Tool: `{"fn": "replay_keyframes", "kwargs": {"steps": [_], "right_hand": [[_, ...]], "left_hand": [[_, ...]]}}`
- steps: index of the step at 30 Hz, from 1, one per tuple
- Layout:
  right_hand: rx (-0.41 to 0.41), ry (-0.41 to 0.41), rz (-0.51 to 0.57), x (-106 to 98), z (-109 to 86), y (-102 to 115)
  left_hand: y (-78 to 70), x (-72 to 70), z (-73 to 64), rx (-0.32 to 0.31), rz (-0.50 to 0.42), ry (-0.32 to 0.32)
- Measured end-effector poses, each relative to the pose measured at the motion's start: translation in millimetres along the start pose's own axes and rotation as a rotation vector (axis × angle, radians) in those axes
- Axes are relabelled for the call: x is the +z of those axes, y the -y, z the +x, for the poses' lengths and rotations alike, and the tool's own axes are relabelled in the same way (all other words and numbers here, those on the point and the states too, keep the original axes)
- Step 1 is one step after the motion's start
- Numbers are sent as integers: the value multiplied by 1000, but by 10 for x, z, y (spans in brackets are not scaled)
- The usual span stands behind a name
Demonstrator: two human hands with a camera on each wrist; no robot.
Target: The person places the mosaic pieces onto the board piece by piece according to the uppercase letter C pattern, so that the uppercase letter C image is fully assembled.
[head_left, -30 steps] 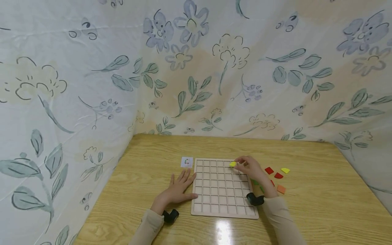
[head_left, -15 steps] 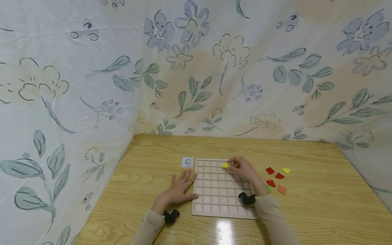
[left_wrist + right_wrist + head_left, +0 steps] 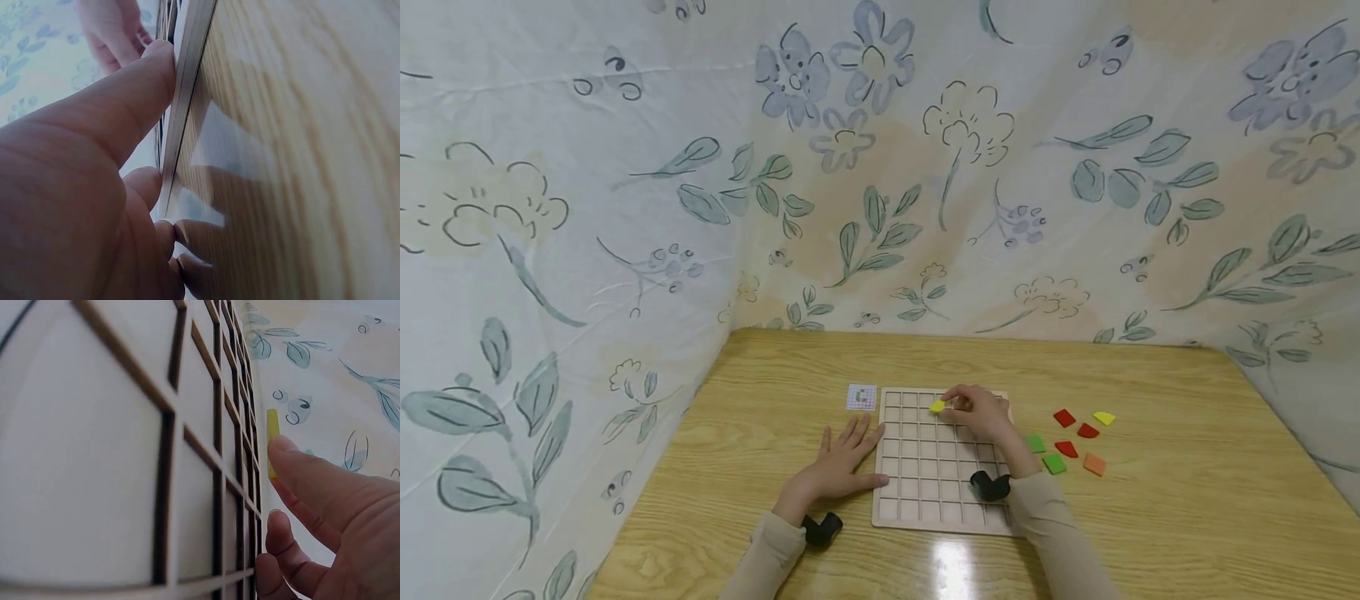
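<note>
My right hand (image 3: 979, 412) pinches a yellow quarter-circle tile (image 3: 937, 407) between thumb and fingertips, over the far rows of a pale wooden grid board (image 3: 928, 528). In the right wrist view the yellow tile (image 3: 272, 444) shows edge-on, just off the board's surface. My left hand (image 3: 838, 465) lies spread on the table at the board's left side, thumb and a fingertip touching its edge. The left wrist view has the left thumb (image 3: 119, 103) against the board's rim (image 3: 187, 69).
A small printed pattern card (image 3: 861, 397) lies beyond the left fingers. Right of the board are loose tiles: several red ones, such as a red square (image 3: 1064, 418), two green (image 3: 1054, 463), an orange square (image 3: 1094, 464) and a yellow piece (image 3: 1103, 418). A floral cloth (image 3: 880, 167) hangs behind the table.
My right hand has carried the yellow tile leftward across the far part of the board, uncovering green tiles on the right. The left hand has stayed in place.
</note>
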State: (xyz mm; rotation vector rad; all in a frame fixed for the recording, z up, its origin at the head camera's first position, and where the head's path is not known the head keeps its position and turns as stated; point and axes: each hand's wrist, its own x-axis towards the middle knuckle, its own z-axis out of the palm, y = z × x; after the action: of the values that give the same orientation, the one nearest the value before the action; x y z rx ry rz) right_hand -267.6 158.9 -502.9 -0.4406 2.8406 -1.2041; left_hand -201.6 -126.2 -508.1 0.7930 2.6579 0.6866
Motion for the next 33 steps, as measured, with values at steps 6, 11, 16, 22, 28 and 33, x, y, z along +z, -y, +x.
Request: {"fn": "replay_keyframes", "kwargs": {"steps": [6, 11, 16, 22, 28, 33], "right_hand": [[53, -5, -33, 45, 14, 65], [83, -8, -89, 85, 40, 84], [95, -10, -113, 113, 48, 73], [72, -22, -127, 129, 40, 60], [51, -18, -138, 138, 43, 41], [58, -18, -151, 133, 61, 46]], "left_hand": [[-27, -26, -4, -7, -21, 4], [-23, -31, 3, -7, -16, 6], [-14, -29, 6, -10, -13, 10], [-9, -22, 16, -9, -19, 8], [-2, -10, 29, -8, -18, 4], [1, -5, 47, -7, -20, 0]]}}
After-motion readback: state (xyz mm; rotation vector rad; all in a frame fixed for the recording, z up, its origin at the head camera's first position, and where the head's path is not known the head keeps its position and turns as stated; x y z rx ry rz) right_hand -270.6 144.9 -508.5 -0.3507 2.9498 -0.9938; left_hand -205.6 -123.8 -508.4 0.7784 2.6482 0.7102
